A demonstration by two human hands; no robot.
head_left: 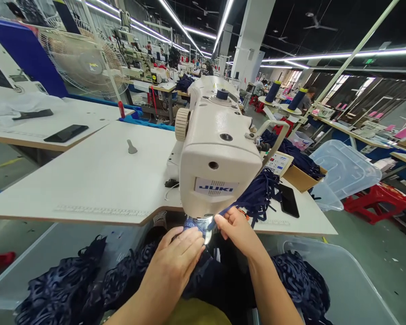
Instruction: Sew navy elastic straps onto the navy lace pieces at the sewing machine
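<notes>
A cream JUKI sewing machine [216,149] stands on a white table [98,176], its head facing me. My left hand [177,262] lies with fingers pressed flat on dark navy lace fabric [192,225] just under the needle area. My right hand [237,228] pinches a navy strap [226,210] beside the presser foot, fingers closed on it. A bundle of navy straps [260,194] lies on the table right of the machine. The needle itself is hidden by my hands and the machine head.
Clear plastic bins with navy lace pieces sit at my left [64,280] and right [304,284]. A black phone [288,201] lies by the straps, another phone [66,133] on the far table. A fan [84,63], thread cones [273,91], a cardboard box [301,178] and red stools [375,203] surround me.
</notes>
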